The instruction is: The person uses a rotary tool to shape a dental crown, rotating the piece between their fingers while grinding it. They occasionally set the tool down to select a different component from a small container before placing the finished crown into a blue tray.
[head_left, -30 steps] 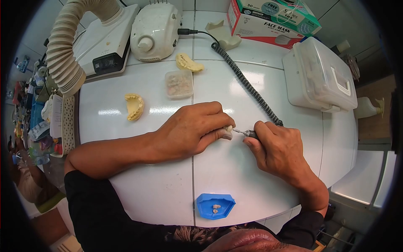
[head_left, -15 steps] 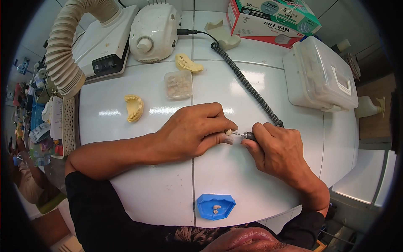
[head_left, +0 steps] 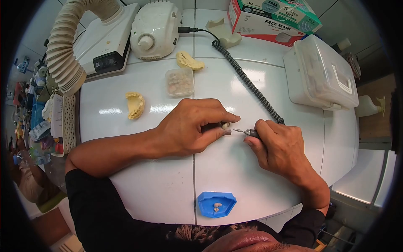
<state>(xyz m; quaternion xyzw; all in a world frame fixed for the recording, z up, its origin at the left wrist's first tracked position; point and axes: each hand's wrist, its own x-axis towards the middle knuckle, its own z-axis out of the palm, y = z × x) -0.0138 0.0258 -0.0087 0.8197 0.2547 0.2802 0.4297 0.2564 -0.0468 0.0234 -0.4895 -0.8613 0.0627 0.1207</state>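
Between the fingers of my left hand (head_left: 191, 128) sits a small cream dental crown (head_left: 225, 125), partly hidden by the thumb and fingers. My right hand (head_left: 279, 145) is wrapped round a rotary handpiece (head_left: 251, 133); its thin bur (head_left: 239, 130) points left at the crown with a small gap between. From the handpiece a coiled black cord (head_left: 247, 82) runs up to a white control unit (head_left: 154, 31). Nearer my body lies a blue tray (head_left: 217, 205) with small tooth-coloured pieces (head_left: 217, 206) in it.
A yellow dental cast (head_left: 135, 105) lies left, another cast (head_left: 189, 61) behind a clear box (head_left: 179, 82) of small pieces. A ribbed hose (head_left: 63, 54) hangs at upper left. At the back right stand a face mask box (head_left: 270, 23) and a white lidded case (head_left: 321, 75).
The bur has drawn away from the crown to the right, leaving a gap. My left fingers have parted a little, and the crown sits further in between them.
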